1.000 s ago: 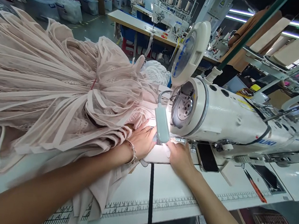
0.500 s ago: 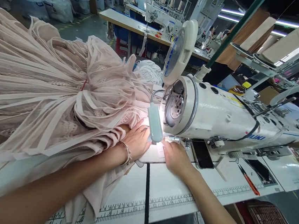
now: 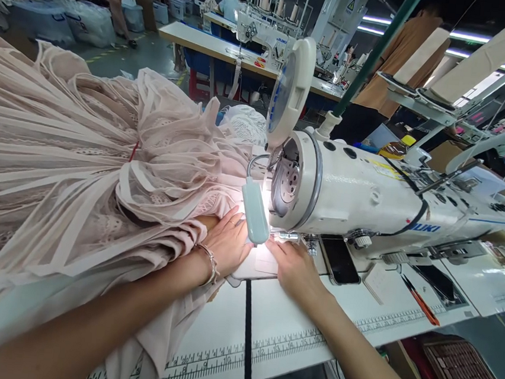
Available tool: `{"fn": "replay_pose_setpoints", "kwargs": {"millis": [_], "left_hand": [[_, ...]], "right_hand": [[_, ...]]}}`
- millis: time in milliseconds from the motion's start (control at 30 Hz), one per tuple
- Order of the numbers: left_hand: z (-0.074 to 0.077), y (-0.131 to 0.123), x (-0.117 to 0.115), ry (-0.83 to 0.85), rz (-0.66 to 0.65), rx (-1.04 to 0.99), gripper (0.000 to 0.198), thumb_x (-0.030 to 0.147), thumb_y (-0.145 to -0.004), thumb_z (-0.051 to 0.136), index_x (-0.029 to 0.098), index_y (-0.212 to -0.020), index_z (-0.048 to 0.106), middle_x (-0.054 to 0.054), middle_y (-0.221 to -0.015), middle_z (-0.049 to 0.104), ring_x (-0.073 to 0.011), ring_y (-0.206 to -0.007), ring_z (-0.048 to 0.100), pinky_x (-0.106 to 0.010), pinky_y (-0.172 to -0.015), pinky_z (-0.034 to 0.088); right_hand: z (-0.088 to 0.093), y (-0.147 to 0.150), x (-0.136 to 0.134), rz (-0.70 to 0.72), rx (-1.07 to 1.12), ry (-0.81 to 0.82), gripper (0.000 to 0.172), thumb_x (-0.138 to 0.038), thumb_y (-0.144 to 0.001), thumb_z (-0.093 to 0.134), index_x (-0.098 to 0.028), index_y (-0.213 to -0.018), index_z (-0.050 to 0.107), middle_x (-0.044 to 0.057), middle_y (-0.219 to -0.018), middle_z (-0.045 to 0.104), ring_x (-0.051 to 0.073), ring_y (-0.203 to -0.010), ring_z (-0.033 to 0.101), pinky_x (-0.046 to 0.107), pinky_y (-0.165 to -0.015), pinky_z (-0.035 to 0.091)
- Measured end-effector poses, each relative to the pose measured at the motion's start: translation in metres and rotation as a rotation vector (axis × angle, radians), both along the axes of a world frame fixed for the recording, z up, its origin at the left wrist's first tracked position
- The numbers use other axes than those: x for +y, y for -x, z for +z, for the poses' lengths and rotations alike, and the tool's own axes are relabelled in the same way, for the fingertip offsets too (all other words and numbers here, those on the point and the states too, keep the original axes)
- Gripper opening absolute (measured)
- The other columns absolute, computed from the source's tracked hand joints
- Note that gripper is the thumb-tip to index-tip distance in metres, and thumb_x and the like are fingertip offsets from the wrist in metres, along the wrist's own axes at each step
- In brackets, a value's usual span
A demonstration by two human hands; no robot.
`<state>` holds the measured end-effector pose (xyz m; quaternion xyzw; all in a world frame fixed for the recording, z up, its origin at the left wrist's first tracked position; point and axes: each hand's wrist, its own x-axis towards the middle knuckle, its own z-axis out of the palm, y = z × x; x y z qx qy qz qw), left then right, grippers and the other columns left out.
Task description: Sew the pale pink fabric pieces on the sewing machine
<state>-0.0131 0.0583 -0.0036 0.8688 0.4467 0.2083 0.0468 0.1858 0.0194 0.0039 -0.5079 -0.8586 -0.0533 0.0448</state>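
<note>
A white sewing machine (image 3: 346, 183) lies across the table, with a lit lamp (image 3: 256, 210) hanging at its needle end. My left hand (image 3: 228, 244) rests with fingers spread at the edge of the pale pink fabric (image 3: 171, 146), left of the lamp. To the right of the lamp, my right hand (image 3: 292, 265) reaches its fingertips under the machine head, beside a small pale piece (image 3: 267, 261) on the machine bed. Whether those fingertips pinch anything is hidden by glare and the machine. The needle area is behind the lamp.
Right of my right hand lie a black phone (image 3: 341, 262) and orange-handled tweezers (image 3: 420, 300). A ruler scale (image 3: 204, 363) runs along the table's front edge. Behind stand another sewing table (image 3: 204, 39) and a person in brown (image 3: 387, 59).
The view has shifted slightly, moving the machine a little left in the picture. More of the pale piece shows beside my right fingertips. My left hand stays on the fabric's edge.
</note>
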Motion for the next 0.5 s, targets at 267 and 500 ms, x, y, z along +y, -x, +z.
{"fn": "replay_pose_setpoints", "kwargs": {"millis": [267,500], "left_hand": [[0.0003,-0.0004,-0.0007,-0.037,-0.009,-0.003,0.011,0.018,-0.084,0.049,0.017,-0.090,0.058,-0.010,-0.096,0.065,-0.0271,-0.112,0.057,-0.043,-0.103,0.045],[0.0040,-0.0008,-0.0001,-0.061,-0.013,0.018,0.018,0.017,-0.085,0.047,0.015,-0.098,0.060,-0.010,-0.097,0.067,-0.0272,-0.112,0.057,-0.043,-0.102,0.045]], "right_hand": [[-0.0017,-0.0006,0.0003,-0.032,-0.001,0.038,0.065,0.005,-0.075,0.036,-0.021,-0.130,0.059,0.007,-0.123,0.066,0.022,-0.097,0.063,0.040,-0.098,0.042],[0.0012,-0.0001,0.0001,-0.093,-0.018,0.121,0.067,0.004,-0.078,0.034,-0.024,-0.135,0.056,0.008,-0.124,0.065,0.023,-0.099,0.062,0.043,-0.098,0.041]]}}
